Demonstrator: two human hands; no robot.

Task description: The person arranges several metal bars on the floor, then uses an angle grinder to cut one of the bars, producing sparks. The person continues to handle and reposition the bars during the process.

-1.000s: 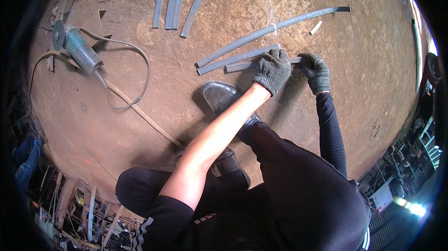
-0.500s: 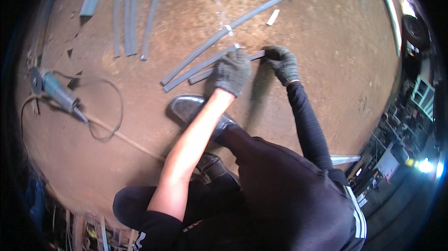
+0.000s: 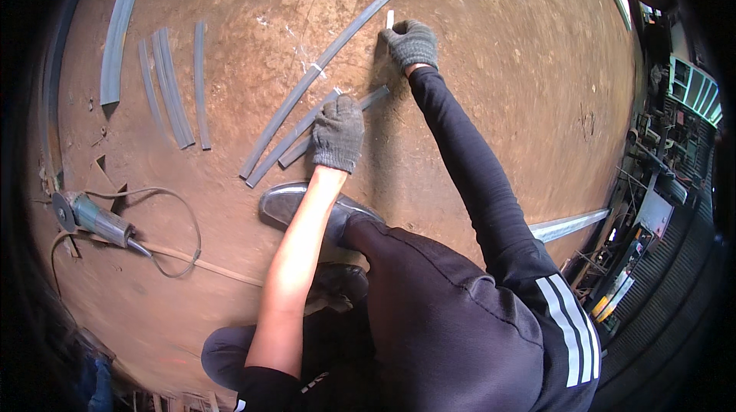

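Note:
My left hand [image 3: 338,134], in a grey knit glove, is closed over two short grey metal bars lying side by side on the brown floor. The longer short bar [image 3: 277,157] runs out from under the hand toward the lower left. The other short bar [image 3: 375,96] shows on both sides of the glove. Beyond them lies a long, curved-looking metal bar [image 3: 341,41] with a white mark across it. My gloved right hand [image 3: 412,45] has its fingertips curled at the near end of a small white strip [image 3: 390,18]; the glove partly hides their contact.
Several thin metal bars [image 3: 201,84] lie at the left, beside a wider bar [image 3: 123,36]. An angle grinder [image 3: 98,220] with a looped cord rests at the lower left. My shoe [image 3: 285,203] is close to the bars. Clutter and a pale metal profile [image 3: 569,225] are at the right.
My right hand has left the end of the short bar and moved up to the white strip. My left hand stays over the bars. The whole view has shifted and turned.

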